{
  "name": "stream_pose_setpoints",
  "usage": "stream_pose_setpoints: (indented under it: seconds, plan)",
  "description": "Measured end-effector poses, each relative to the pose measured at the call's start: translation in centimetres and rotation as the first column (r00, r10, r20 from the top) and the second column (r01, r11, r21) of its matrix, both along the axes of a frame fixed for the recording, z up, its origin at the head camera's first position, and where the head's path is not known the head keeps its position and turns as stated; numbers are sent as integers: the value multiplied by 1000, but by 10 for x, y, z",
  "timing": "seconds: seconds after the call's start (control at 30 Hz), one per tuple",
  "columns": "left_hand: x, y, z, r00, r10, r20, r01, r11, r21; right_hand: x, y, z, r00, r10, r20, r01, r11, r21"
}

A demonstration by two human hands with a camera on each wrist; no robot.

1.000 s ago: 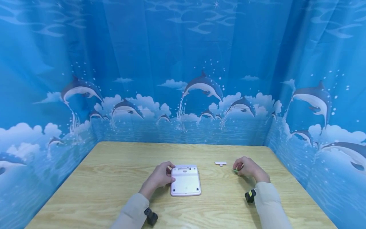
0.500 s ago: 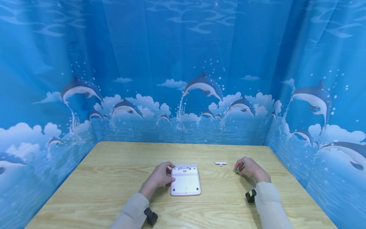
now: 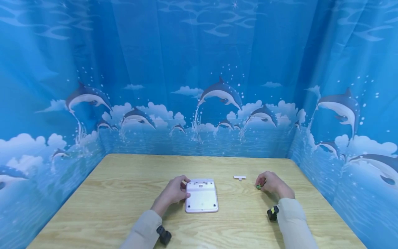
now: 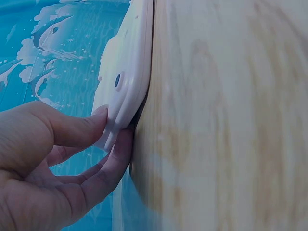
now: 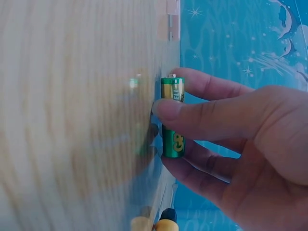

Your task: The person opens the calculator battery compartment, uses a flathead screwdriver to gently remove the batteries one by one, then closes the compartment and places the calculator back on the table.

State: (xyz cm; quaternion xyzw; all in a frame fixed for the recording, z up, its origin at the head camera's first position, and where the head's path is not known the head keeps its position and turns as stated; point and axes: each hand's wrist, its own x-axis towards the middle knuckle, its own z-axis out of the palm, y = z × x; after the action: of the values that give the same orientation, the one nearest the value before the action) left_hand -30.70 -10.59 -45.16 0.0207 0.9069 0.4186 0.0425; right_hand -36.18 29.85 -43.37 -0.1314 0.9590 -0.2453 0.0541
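Observation:
A white calculator lies back side up on the table, its battery slot uncovered at the far end; its front is hidden. My left hand holds its left edge. In the left wrist view, the thumb presses the upper side and fingers reach under the rim. Over on the right, my right hand pinches a green and gold battery. In the right wrist view the thumb crosses the battery's middle, with fingers behind it, close to the tabletop. Between the hands lies a small white T-shaped battery cover.
The wood-grain table ends at a blue dolphin curtain at the back and sides. A yellow piece with a black end shows at the bottom of the right wrist view. Black cameras sit on both wrists.
My right hand has shifted slightly to the right with the battery. The left hand, the calculator and the cover stay where they were.

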Motion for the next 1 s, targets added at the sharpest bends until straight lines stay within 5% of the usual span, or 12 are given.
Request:
stream_pose_setpoints:
  seconds: [1.0]
  plan:
    - [1,2,-1,1000,10,7,-10,1000,9,0,0,-4,1000,-4,-16,4,1000,19]
